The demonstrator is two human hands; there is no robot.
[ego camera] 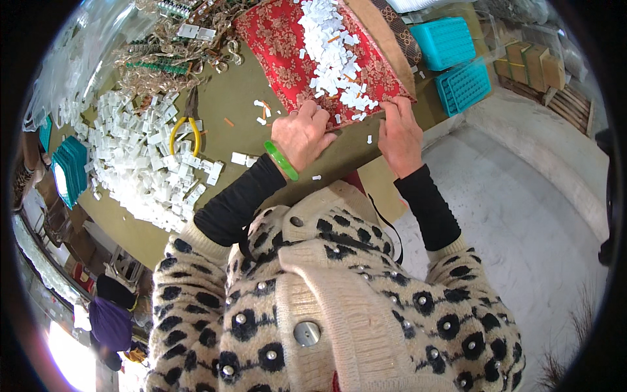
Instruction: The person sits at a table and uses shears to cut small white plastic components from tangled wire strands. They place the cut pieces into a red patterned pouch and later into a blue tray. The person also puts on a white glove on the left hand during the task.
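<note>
A red cloth with a gold floral pattern lies over the far part of the table, bearing a long heap of small white plastic pieces with a few orange strips among them. My left hand, a green bangle at its wrist, grips the cloth's near left corner. At the near right corner, my right hand pinches the edge between thumb and fingers. Left of my left hand, yellow-handled pliers rest against a large pile of translucent white plastic housings.
Tangled wires with green strips lie at the far left of the olive table. Teal plastic trays stand at the right and left edge. Loose white pieces and orange strips lie near the cloth. Cardboard boxes sit beyond at right.
</note>
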